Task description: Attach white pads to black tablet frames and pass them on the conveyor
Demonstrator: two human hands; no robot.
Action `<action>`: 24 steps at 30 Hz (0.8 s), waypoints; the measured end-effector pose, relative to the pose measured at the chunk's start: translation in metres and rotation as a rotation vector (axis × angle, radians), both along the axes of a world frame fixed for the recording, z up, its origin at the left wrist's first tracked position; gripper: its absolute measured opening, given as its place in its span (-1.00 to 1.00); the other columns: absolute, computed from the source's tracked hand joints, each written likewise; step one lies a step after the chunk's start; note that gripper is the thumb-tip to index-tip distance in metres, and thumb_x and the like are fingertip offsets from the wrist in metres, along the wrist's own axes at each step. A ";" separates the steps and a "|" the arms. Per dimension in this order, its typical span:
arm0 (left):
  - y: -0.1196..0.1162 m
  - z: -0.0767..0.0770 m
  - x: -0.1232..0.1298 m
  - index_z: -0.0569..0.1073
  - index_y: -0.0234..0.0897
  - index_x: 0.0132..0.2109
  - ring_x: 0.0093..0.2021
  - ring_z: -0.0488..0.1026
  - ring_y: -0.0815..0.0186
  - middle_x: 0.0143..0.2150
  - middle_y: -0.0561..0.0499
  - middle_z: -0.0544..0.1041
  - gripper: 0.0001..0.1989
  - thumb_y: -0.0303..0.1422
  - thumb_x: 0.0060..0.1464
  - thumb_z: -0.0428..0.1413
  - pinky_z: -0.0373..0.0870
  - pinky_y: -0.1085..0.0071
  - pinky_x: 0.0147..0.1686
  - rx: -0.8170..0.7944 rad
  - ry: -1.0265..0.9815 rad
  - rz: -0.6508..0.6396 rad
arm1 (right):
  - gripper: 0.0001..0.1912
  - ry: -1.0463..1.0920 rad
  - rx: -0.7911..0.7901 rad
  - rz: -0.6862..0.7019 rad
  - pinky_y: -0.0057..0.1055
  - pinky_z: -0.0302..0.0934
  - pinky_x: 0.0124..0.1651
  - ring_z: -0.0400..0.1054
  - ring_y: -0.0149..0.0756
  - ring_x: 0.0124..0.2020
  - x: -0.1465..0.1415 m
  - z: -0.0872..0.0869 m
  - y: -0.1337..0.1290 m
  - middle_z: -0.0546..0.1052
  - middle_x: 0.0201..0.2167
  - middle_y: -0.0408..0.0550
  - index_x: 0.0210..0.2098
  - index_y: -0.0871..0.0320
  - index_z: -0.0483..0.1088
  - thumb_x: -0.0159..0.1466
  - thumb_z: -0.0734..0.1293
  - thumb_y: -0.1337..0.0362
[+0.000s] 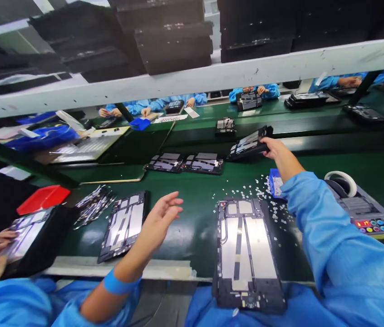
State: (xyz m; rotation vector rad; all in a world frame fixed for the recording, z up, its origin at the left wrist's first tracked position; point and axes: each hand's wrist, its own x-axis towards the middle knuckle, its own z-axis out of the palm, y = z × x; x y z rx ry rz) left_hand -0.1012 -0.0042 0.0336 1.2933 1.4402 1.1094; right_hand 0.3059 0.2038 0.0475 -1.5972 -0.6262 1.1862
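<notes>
Toward the far side of the glossy green work surface (192, 231), the right hand (271, 147) is clamped on the right end of a tilted, rectangular black device with grey inner panels (248, 143). The left hand (164, 212), fingers loosely apart, hangs beside a flat black-framed device with silvery panels (124, 226).

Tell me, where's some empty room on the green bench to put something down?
The green bench is bare between the left hand and the nearest opened tablet, and behind the tape dispenser. It's crowded around the blue box, with white bits scattered, and by the red tray and strip pile.
</notes>
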 end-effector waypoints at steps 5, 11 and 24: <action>0.035 0.004 0.087 0.45 -0.31 0.18 -0.12 0.60 0.18 0.09 -0.28 0.59 -0.45 -0.21 0.10 0.36 0.51 0.29 -0.15 -0.248 -0.495 -0.196 | -0.93 0.203 0.187 -0.046 -0.58 0.06 -0.60 0.30 -0.48 -0.47 -0.031 0.016 -0.067 0.48 -0.41 -0.22 -0.26 0.12 0.36 0.36 0.36 0.31; 0.041 0.010 0.137 0.53 -0.30 -0.09 -0.16 0.62 0.16 -0.11 -0.12 0.67 -0.60 -0.17 0.02 0.41 0.58 0.25 -0.09 -0.131 -0.815 -0.095 | -0.56 0.463 0.346 0.301 -0.46 0.32 -0.39 0.40 -0.35 -0.33 -0.085 -0.017 -0.234 0.59 -0.18 -0.07 -0.14 0.08 0.45 0.10 0.59 0.06; -0.022 -0.010 0.080 0.50 -0.26 -0.03 -0.13 0.53 0.09 -0.10 -0.09 0.61 -0.73 -0.28 0.15 0.20 0.44 0.26 -0.13 -0.009 0.443 -0.537 | -0.28 0.096 0.092 0.639 -0.27 0.38 -0.15 0.42 -0.29 -0.27 -0.022 -0.066 -0.361 0.41 -0.01 0.02 0.32 -0.05 0.22 0.30 0.42 -0.18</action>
